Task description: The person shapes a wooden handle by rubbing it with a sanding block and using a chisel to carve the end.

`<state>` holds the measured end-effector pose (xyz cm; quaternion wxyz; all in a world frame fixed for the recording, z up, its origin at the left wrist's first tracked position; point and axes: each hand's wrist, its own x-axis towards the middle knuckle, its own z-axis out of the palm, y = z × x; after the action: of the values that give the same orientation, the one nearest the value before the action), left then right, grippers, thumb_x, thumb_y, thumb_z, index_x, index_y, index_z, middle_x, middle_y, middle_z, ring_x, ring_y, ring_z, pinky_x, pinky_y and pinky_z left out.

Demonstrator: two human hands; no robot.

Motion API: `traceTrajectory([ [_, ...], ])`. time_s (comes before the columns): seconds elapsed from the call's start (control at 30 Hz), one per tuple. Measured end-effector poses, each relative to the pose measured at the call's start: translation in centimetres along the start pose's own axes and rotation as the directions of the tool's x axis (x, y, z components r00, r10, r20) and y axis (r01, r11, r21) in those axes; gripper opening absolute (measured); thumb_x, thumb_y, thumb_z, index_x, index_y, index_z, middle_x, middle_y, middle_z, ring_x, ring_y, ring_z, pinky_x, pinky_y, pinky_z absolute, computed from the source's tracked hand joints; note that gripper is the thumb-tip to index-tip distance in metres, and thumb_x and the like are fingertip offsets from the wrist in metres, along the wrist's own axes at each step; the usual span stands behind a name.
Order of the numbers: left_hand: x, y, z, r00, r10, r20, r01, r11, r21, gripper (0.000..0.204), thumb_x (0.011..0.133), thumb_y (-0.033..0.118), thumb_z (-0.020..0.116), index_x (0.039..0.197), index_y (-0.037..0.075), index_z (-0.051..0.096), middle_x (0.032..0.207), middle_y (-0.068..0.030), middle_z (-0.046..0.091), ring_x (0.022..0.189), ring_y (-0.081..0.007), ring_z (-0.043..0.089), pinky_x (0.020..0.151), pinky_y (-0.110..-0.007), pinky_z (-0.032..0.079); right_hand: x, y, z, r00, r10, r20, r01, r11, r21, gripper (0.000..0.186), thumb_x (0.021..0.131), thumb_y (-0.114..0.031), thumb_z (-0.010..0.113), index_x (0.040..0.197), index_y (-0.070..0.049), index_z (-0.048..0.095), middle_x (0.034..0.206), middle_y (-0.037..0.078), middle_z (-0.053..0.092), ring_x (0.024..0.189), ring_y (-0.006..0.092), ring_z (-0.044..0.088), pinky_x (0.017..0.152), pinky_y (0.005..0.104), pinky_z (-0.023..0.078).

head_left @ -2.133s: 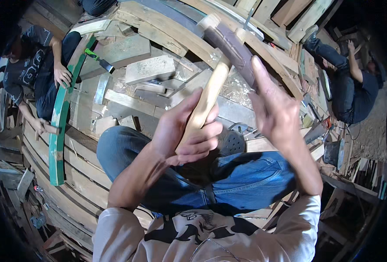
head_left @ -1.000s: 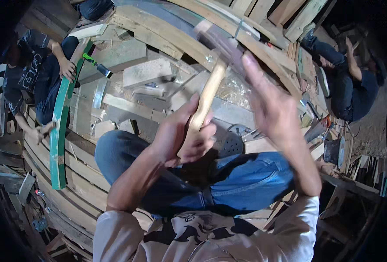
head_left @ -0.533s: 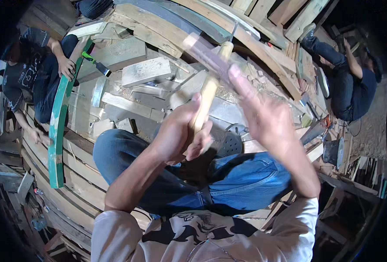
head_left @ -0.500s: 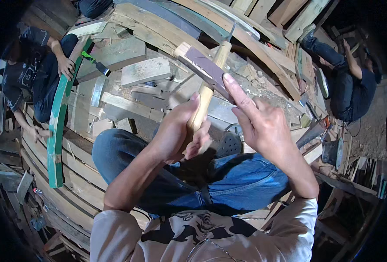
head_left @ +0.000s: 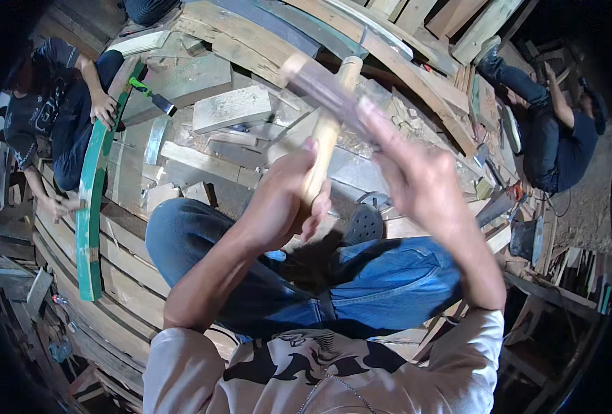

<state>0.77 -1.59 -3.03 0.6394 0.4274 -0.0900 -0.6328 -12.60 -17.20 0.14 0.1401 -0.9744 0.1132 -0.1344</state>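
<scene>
Head view: at the far left, a curved green beam [head_left: 90, 228] is steadied towards its far end by the hand [head_left: 104, 110] of a seated co-worker [head_left: 47, 110], probably to stop it from shifting. In that person's other hand, a short wooden piece [head_left: 73, 205] appears to be held. Further right, a green-handled tool [head_left: 140, 87] with a flat blade appears to be laid on a broad plank [head_left: 192, 77], and a pale wood block [head_left: 231, 108] is set among offcuts [head_left: 239, 140].

In the middle, a wooden handle [head_left: 325, 146] is wrapped by the left hand [head_left: 282, 193]: the grip is curled closely round its lower part, presumably so that the upper length is left exposed. The handle is raised above the lap [head_left: 389, 276], slanted away, and a thin metal piece [head_left: 363, 34] seems to project from its far end. Across it, a dark-faced block [head_left: 323, 88] is laid, apparently touching. Its near end is clasped by the right hand [head_left: 422, 176], the index finger being stretched along it, perhaps for pressure; the other fingers are blurred.

At the right, a saw [head_left: 511, 196] is seen near a dark, pail-like container [head_left: 523, 239], whose contents cannot be made out. Beyond, another co-worker [head_left: 561, 148] is seated.
</scene>
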Motion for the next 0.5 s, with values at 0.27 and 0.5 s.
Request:
traceTrajectory([
  [0.27, 0.0, 0.3, 0.0, 0.999, 0.032, -0.006, -0.032, 0.995, 0.091, 0.049, 0.096, 0.048, 0.033, 0.077, 0.005, 0.047, 0.052, -0.0055, 0.048, 0.033, -0.0143, 0.043, 0.032, -0.025, 0.035, 0.6, 1.6, 0.4, 0.993, -0.061, -0.097, 0.051, 0.993, -0.105, 0.070, 0.086, -0.009, 0.057, 0.146, -0.026, 0.024, 0.054, 0.008, 0.052, 0.034, 0.0150, 0.045, 0.029, 0.0283, 0.043],
  [0.5, -0.5, 0.1, 0.2, 0.997, 0.076, 0.019, -0.078, 0.993, 0.094, 0.041, 0.097, 0.046, 0.034, 0.090, 0.006, 0.042, 0.054, -0.0056, 0.047, 0.035, -0.0140, 0.044, 0.033, -0.026, 0.034, 1.3, 0.1, -0.6, 0.978, 0.206, -0.024, -0.207, 0.978, -0.018, 0.064, 0.079, 0.000, 0.063, 0.137, -0.019, 0.044, 0.092, 0.018, 0.066, 0.064, 0.0295, 0.065, 0.061, 0.0386, 0.054],
])
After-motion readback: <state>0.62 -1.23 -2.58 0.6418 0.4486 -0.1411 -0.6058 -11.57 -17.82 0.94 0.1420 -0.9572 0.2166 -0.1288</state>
